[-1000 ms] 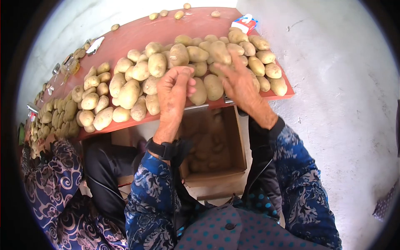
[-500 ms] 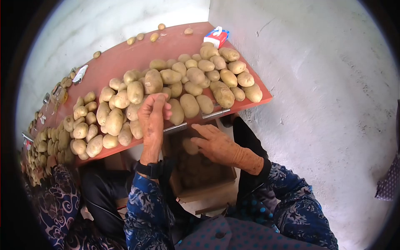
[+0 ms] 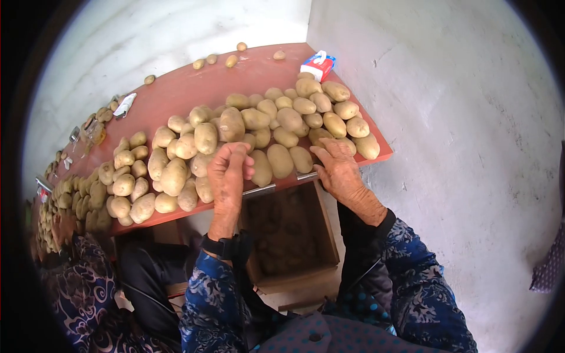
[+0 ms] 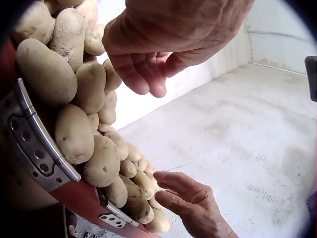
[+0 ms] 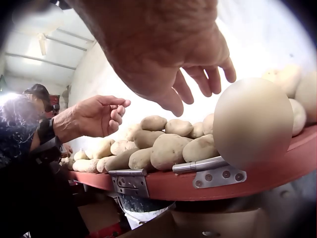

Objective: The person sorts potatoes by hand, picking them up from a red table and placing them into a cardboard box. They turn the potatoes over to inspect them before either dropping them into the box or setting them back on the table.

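Note:
Many tan potatoes (image 3: pixel 289 119) lie heaped along the front of a red table (image 3: pixel 176 76). My left hand (image 3: pixel 228 176) hovers before the pile at the front edge, fingers loosely curled with nothing in them; in the left wrist view its fingertips hang in the air. Further right, my right hand (image 3: pixel 341 173) reaches over the front edge, fingers spread and relaxed, partly covering a potato (image 3: pixel 319 136) at the right end. From the right wrist, that hand's fingers (image 5: pixel 198 82) stretch above the row, beside a large blurred potato (image 5: pixel 252 124).
Below the table edge stands an open cardboard box (image 3: pixel 326 220) with potatoes in shadow inside. Metal hinges (image 3: pixel 259 191) line the edge. A tissue pack (image 3: pixel 318 66) lies at the far right corner, by the wall (image 3: pixel 435 117). Another person's patterned sleeve (image 3: pixel 88 270) is at left.
My right hand went from the pile down over the box, where a potato showed in the air below its fingers, then back up to the pile's right end. The left hand keeps its pose.

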Demonstrator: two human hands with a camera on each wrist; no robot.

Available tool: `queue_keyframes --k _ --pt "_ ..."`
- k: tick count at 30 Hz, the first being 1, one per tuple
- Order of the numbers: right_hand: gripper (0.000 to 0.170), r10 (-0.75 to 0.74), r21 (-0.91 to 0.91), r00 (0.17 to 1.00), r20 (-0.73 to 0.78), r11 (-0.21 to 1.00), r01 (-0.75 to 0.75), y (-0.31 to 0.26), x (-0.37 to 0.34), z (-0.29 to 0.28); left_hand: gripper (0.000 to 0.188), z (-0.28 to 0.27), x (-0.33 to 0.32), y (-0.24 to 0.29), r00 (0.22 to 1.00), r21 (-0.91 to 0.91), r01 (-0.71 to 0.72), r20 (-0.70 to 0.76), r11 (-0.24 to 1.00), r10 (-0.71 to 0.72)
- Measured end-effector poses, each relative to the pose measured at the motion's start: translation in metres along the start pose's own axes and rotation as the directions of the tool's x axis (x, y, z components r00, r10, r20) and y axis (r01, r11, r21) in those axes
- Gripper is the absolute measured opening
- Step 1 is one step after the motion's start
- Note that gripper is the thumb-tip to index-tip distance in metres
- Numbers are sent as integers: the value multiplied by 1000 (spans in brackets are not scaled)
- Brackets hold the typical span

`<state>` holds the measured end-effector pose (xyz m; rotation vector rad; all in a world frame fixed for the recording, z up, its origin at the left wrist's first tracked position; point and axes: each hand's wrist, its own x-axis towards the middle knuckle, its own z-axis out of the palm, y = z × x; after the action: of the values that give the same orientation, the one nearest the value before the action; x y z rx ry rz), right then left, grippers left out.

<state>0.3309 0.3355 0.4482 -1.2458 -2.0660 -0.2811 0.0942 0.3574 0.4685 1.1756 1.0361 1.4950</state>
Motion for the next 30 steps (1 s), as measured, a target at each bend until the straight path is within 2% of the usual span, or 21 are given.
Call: queue_keyframes --k 3,5,10,12,13,15,17,19,20,22,26,28,29,30 --pt "34 -26 34 1000 13 999 26 -4 -5 4 17 1 -1 2 1000 -32 2 -2 999 -2" --pt "34 -64 100 990 125 994 52 -12 -13 8 17 2 -2 1 1000 -31 6 13 1000 -6" --pt "37 -58 98 987 149 994 44 -20 -24 4 18 2 0 -2 1000 14 9 15 1000 -10" --pt "34 -29 138 999 31 990 24 -15 -22 -2 17 2 0 -3 1000 15 4 27 1000 -4" --pt "34 -25 131 999 27 991 22 -8 -19 -6 17 2 0 -3 1000 15 1 27 1000 -2" --pt "29 -2 83 984 -178 996 17 16 -11 -17 18 1 -1 -2 1000 20 1 21 1000 -1" --pt "22 216 153 942 -259 972 -181 48 -11 -22 17 2 -2 -1 1000 8 3 18 1000 -3" --pt "19 345 239 854 -389 933 -268 87 -13 -20 16 3 -2 0 1000 -4 1 13 1000 -1" --pt "19 342 238 855 -391 934 -265 106 -19 -18 17 3 -2 0 1000 1 6 15 1000 -6" --pt "18 581 365 719 -381 809 -461 138 -31 -12 17 3 -2 -1 1000 4 10 15 1000 -10" --pt "19 618 294 691 -375 787 -543 183 -54 11 17 6 -2 -7 999 10 14 29 1000 -14" --pt "21 577 123 734 -358 809 -575 203 -64 27 17 7 -2 -8 999 7 32 38 999 -32" --pt "21 648 125 711 -273 756 -642 214 -69 34 17 8 -3 -6 998 11 44 37 999 -44" --pt "21 646 149 717 -262 761 -631 217 -70 35 16 9 -3 -5 998 17 57 35 998 -57"
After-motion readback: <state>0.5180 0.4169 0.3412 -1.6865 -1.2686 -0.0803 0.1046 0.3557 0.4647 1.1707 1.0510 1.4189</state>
